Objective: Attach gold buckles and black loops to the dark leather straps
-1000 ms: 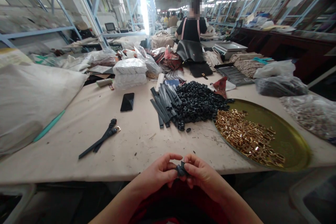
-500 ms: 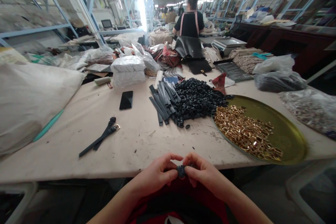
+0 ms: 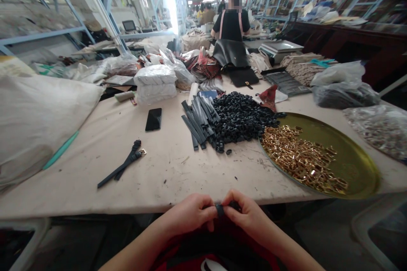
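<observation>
Dark strip piece (image 3: 219,211) is held at bottom centre of the frame, just in front of the table (image 3: 133,194) edge. It is pinched from both sides: left hand (image 3: 197,212) and right hand (image 3: 241,211), thumbs and forefingers clamped on it. Most of it is covered, so full shape can't be told.

Handling, judged by looks: very light, leather-like, bendable with some spring-back, hard to damage. Smooth face may slip a little. Best gripped near the ends between thumb and forefinger, middle left exposed.

Containers:
- Round gold-toned tray (image 3: 362,156), lower right: filled with gold buckles (image 3: 302,161), heaped toward its left side.
- Clear bag (image 3: 345,91), upper right: greyish contents, not identifiable.
- Second bag (image 3: 380,127), right edge: pale small pieces seen through plastic, type unclear.
- White sack (image 3: 47,114), left edge: contents hidden.

Loose stock: black loops (image 3: 244,118) are piled against the tray's upper-left rim, dark strips (image 3: 200,125) are stacked beside them near frame centre. Buckled strap (image 3: 127,163) is laid at centre left.
</observation>
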Demonstrator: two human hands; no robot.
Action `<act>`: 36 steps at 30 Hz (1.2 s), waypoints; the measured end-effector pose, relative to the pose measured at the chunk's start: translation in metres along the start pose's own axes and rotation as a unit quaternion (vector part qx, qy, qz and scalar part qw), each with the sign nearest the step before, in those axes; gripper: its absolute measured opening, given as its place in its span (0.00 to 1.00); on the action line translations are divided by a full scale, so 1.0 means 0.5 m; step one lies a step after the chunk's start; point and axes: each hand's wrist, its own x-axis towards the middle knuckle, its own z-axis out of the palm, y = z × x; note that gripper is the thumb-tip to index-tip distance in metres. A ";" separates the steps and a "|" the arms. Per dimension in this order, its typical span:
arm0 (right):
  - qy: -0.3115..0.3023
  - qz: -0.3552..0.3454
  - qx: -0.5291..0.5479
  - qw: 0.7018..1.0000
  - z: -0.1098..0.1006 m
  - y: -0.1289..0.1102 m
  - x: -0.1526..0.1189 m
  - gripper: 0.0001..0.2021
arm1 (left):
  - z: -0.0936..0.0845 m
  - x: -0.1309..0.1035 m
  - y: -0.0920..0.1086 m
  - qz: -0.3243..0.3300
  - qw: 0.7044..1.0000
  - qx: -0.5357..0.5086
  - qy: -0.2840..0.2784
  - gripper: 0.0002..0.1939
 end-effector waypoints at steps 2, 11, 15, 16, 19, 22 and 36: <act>0.008 -0.022 -0.029 0.999 0.003 0.004 0.002 0.03 | -0.004 -0.004 -0.006 0.003 0.999 0.026 -0.022 0.14; 0.036 -0.098 -0.125 0.987 0.020 -0.003 -0.004 0.04 | 0.018 0.009 -0.003 0.009 0.986 0.146 0.075 0.12; -0.014 -0.024 -0.059 0.998 -0.001 0.002 -0.007 0.10 | 0.017 0.009 -0.007 0.001 0.971 0.216 0.101 0.13; -0.047 -0.003 -0.038 0.998 -0.008 0.000 -0.007 0.11 | 0.017 0.008 -0.010 -0.002 0.969 0.225 0.105 0.14; -0.105 0.037 -0.005 0.994 -0.021 -0.005 -0.009 0.11 | 0.017 0.004 -0.013 0.000 0.971 0.217 0.096 0.14; -0.052 0.005 -0.070 0.996 -0.012 -0.006 -0.010 0.08 | 0.019 0.001 -0.007 0.010 0.984 0.166 0.058 0.15; 0.010 -0.093 -0.220 0.971 0.003 0.012 -0.015 0.07 | 0.011 -0.004 0.003 -0.007 0.990 0.133 0.036 0.17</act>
